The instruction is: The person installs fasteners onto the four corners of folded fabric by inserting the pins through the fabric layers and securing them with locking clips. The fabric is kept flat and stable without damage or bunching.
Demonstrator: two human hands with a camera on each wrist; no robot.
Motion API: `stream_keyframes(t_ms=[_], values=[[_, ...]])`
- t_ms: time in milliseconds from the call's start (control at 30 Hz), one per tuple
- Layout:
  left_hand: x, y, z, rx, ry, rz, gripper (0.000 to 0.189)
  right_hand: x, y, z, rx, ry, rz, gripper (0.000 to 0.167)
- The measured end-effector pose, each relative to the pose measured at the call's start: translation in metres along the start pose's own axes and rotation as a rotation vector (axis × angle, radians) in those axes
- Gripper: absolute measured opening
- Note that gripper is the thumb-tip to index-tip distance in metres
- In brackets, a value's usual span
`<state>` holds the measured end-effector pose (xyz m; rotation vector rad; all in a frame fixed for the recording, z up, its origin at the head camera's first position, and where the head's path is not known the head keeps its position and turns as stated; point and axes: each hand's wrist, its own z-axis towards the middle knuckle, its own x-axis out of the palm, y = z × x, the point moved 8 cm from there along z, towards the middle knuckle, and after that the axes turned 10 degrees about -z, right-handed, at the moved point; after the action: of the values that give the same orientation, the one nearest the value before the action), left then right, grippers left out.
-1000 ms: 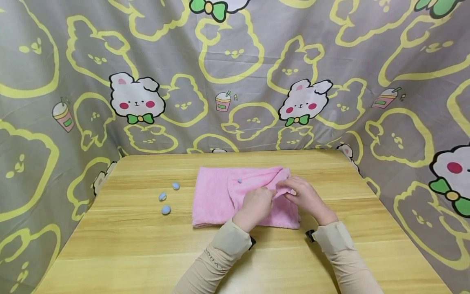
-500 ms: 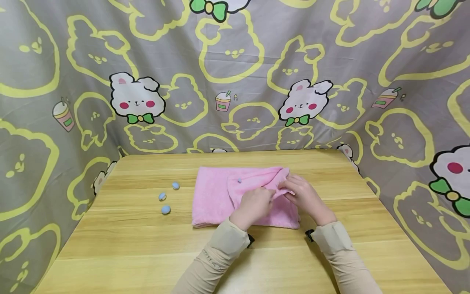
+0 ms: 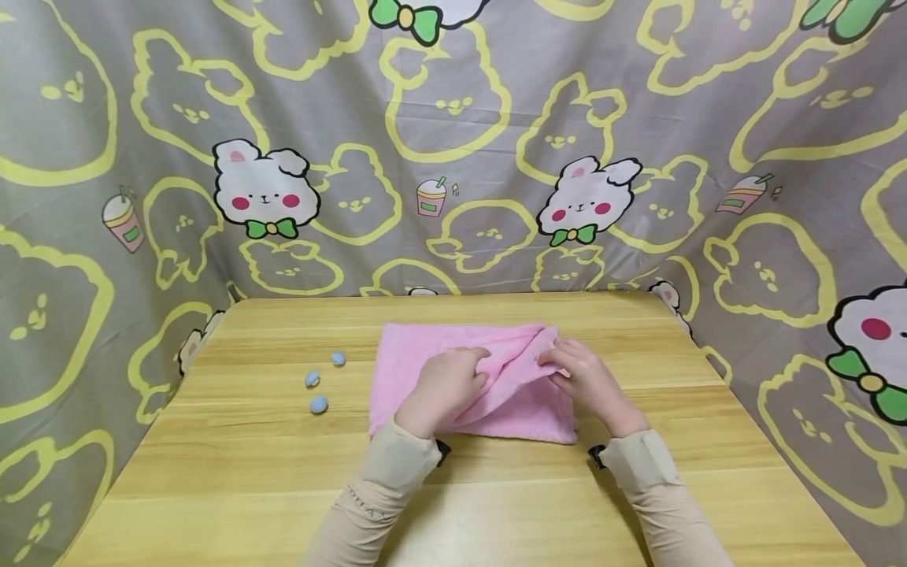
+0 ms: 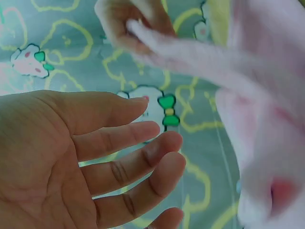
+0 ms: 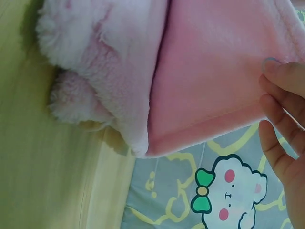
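A pink plush cloth (image 3: pixel 531 416) lies folded on the table, one corner flap lifted and turned back. My right hand (image 3: pixel 588 384) pinches the edge of that flap at the cloth's right side; in the right wrist view the thumb and fingertips meet at the cloth's edge. My left hand (image 3: pixel 448 384) is over the left part of the flap. The left wrist view shows its fingers (image 4: pixel 138 164) spread and loosely bent, with nothing between them, apart from the cloth there. Three small blue rounded pieces (image 3: pixel 319 405) lie left of the cloth, one partly white.
The wooden table (image 3: pixel 234 480) runs back to a grey curtain (image 3: pixel 354 102) printed with yellow outlines and white rabbits. The curtain hangs at the back and along both sides. Each wrist carries a small black device (image 3: pixel 597 456).
My left hand has let go of the flap's edge and moved left, covering the small blue piece seen on the cloth. My right hand stays at the edge, and the flap hangs more loosely.
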<state>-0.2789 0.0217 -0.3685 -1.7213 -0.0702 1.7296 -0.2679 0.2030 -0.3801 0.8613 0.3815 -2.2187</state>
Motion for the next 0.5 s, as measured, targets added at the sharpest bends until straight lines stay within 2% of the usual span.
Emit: stream_keyframes(t_ms=[200,367,500], values=[[-0.032,0.037,-0.017,-0.056,-0.057,-0.004,0.033,0.002,-0.001,-0.001,0.009,0.009,-0.006,0.03],[-0.058,0.085,-0.028,-0.163,-0.075,-0.049,0.039,0.003,-0.003,-0.002,0.013,0.01,-0.026,0.028],[-0.075,0.128,-0.038,-0.259,-0.034,-0.083,0.039,0.003,-0.004,-0.002,0.014,0.008,-0.046,0.026]])
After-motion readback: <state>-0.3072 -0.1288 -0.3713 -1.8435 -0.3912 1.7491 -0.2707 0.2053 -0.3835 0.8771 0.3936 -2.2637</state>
